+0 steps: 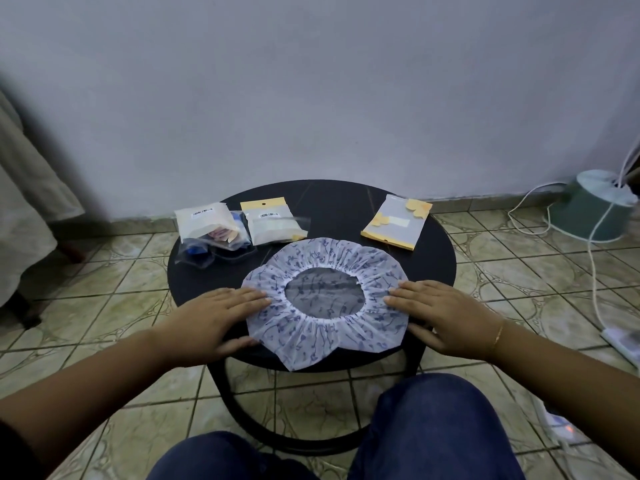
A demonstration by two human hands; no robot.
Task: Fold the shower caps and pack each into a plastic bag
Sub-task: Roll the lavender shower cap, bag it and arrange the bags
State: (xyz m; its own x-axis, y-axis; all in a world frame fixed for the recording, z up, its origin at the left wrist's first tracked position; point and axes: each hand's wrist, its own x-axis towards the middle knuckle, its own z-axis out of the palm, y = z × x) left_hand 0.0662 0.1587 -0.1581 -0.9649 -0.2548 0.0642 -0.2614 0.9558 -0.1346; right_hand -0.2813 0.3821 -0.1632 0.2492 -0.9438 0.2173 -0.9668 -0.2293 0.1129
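- Flattening step: left hand [221, 315] and right hand [446, 315] press straight fingers [254, 295] on the shower cap [327, 332], gripping nothing.
- Next, I'd judge: fold it in half between them.

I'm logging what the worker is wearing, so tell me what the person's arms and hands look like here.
Both forearms are bare, with no sleeves or gloves in view. The left hand carries no jewellery that shows. The right hand has a thin gold-coloured bracelet at the wrist. No rings or watch are visible. Dark blue trousers cover the knees below.

Round black table [433, 271] — 1 shower cap [325, 336], 3 plastic bags [396, 221] on it.
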